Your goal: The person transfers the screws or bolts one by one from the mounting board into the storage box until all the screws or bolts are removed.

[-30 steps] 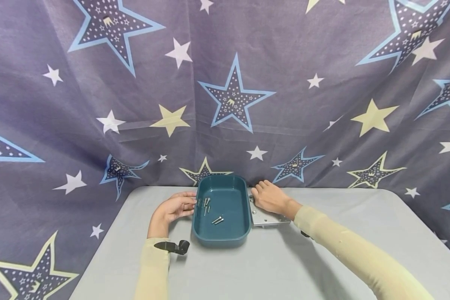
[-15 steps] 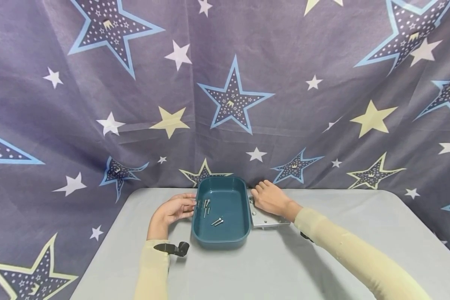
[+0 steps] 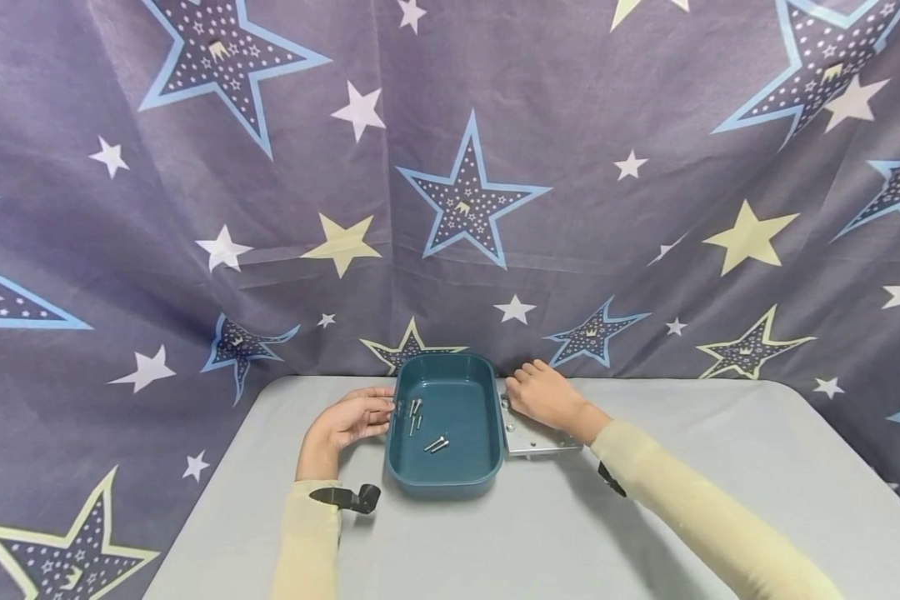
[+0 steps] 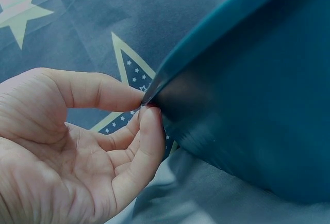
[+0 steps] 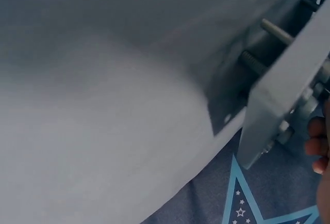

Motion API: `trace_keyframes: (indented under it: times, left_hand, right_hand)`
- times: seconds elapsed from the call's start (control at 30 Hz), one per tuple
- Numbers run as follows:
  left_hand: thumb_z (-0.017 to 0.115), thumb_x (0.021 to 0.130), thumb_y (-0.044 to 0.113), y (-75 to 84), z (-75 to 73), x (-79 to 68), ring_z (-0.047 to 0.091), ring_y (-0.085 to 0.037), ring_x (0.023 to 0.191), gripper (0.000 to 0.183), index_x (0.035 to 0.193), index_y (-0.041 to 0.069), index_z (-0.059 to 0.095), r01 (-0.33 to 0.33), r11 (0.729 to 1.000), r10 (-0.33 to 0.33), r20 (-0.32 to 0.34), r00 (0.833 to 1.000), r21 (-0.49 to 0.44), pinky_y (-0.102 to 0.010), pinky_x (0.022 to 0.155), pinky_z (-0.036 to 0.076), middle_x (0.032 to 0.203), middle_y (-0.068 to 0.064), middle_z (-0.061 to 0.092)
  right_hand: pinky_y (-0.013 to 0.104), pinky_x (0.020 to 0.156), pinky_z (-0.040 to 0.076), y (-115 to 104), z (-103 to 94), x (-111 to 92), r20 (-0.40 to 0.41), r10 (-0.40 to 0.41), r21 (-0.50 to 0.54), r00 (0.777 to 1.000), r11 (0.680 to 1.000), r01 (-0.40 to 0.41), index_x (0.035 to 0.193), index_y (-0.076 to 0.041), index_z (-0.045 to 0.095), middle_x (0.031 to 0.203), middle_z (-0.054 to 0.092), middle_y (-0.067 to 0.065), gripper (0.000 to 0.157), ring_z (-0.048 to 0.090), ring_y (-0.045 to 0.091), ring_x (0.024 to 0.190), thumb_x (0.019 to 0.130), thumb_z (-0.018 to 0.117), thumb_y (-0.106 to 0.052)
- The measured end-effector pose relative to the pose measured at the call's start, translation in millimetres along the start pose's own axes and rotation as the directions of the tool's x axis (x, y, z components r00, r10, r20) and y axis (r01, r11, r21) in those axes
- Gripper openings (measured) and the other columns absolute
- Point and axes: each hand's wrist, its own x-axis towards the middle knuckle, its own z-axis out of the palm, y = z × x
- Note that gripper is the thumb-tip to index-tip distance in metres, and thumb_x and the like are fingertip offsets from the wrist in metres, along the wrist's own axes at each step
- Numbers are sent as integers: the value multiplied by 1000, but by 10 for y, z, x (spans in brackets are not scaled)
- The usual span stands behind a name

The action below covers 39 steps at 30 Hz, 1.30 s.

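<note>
In the head view a teal plastic tray [image 3: 450,486] stands on the table, several silver bolts [image 3: 437,445] lying inside it. My left hand [image 3: 351,418] is at its left side; the left wrist view shows thumb and forefinger pinching the tray rim [image 4: 185,53]. To the right of the tray is a flat metal plate [image 3: 528,437] with bolts through it. My right hand [image 3: 543,395] lies over its upper left part, fingers curled at a bolt; the fingertips are hidden from above. In the right wrist view, threaded shafts [image 5: 277,32] stick out beneath the plate [image 5: 286,82], bolt heads on the other face.
A light grey cloth covers the table [image 3: 540,533]. Right behind the tray and plate hangs a purple curtain [image 3: 450,308] with stars. A black wrist strap with a camera mount [image 3: 348,497] sits on the left sleeve.
</note>
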Motion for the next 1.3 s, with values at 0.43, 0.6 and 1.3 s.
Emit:
trace_keyframes:
  times: [0.43,0.6,1.3]
  left_hand:
    - [52,98,1,-4,20,-6,64,-4,78,54,147,-13,34,-11,1000,11,-1,1000,10,-22,75,56,86,6,66]
    - [52,98,2,1,29,-23,64,-5,79,56,148,-13,32,-17,1000,17,20,1000,3,-22,75,56,86,6,66]
    - [52,98,3,20,35,-52,63,-2,77,56,148,-13,31,-14,1000,14,15,1000,8,-20,74,55,86,7,66]
  right_hand:
    - [37,75,47,-55,-57,-15,107,120,106,987,986,-131,88,-10,63,81,65,5,14,60,24,80,97,59,-20]
    - [38,77,47,-82,-68,-25,80,148,111,986,981,-157,87,-10,61,81,63,5,14,59,25,81,97,59,-19]
    - [45,87,52,-85,-135,-19,102,242,181,965,949,-257,90,-10,59,85,64,7,12,61,27,85,99,58,-18]
